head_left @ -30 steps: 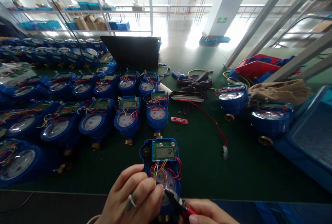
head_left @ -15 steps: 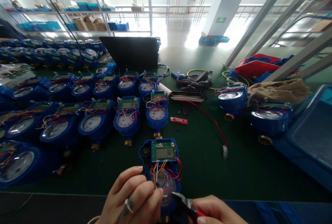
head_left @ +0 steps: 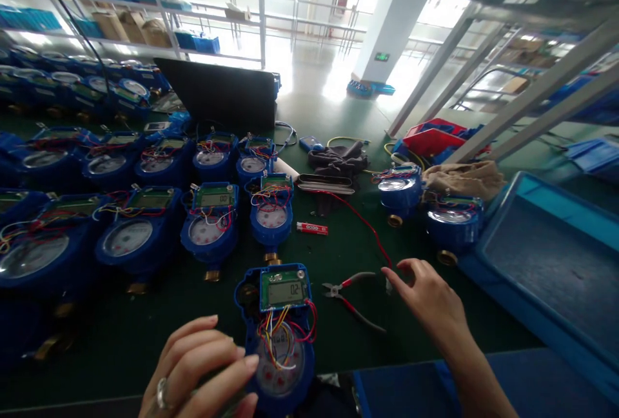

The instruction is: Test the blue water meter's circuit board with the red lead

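A blue water meter (head_left: 285,376) lies in front of me with its case open, its lit display showing digits and coloured wires looping over the dial. Beside its left edge is my left hand (head_left: 198,366), fingers extended and slightly apart, holding nothing. My right hand (head_left: 430,302) is over the white connector (head_left: 388,286) at the end of a red cable (head_left: 370,228); thumb and forefinger are apart around the cable's end, and the other fingers are partly hidden. Between the meter and that hand, the cutting pliers (head_left: 345,290) lie on the green table with their red-and-grey handles spread.
Rows of similar meters (head_left: 207,231) fill the left side. A red-labelled battery-like cylinder (head_left: 312,229) lies ahead, before a dark cloth (head_left: 338,159). Two more meters (head_left: 453,228) and a blue bin (head_left: 503,237) stand right. A black screen (head_left: 227,95) is behind.
My right hand has let go of the pliers, which now lie on the table, and has moved right to the cable's end. My left hand has loosened and drawn back from the meter's wires.
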`<state>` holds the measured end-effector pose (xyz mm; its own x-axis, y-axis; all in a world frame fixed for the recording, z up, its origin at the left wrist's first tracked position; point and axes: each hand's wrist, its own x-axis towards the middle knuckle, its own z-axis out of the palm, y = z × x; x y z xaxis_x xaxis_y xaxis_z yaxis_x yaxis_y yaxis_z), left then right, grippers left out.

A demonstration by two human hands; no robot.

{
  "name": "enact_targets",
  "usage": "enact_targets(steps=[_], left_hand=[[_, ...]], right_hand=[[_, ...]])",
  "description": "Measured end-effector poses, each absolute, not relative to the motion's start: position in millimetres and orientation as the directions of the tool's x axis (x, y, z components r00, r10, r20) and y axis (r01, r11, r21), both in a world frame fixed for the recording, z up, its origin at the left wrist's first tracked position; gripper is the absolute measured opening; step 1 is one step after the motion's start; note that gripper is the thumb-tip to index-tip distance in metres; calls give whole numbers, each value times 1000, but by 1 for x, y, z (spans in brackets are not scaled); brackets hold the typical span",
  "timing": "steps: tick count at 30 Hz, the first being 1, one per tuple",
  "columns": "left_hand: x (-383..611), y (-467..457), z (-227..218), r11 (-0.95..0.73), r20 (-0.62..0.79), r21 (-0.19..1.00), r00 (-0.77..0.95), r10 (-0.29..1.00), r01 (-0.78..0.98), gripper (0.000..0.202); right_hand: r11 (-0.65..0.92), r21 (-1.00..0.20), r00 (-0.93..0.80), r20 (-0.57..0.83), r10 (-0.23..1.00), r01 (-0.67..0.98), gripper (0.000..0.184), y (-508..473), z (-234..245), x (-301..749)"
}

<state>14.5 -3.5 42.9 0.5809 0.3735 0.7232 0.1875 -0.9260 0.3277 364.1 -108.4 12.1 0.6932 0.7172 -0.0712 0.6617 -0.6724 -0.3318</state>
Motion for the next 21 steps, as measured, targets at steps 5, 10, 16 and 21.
enact_targets(steps=[5,10,16,21], left_hand=[[21,1,30,-782,598,531,510,618,326,27],[36,4,22,-589,425,745,458,780,312,42],[56,12,21,-388,230,886,488,842,252,50],[62,9,17,-352,214,912,487,846,211,57]], right_hand=[[-750,-451,691,-329,644,484,33,-100,0,393],[-508,-854,455,-411,790,110,52,-87,20,368],[-300,-950,296,-313,902,-90,42,-69,68,299],[-258,-916,389,-126,912,308,30,-69,78,268]])
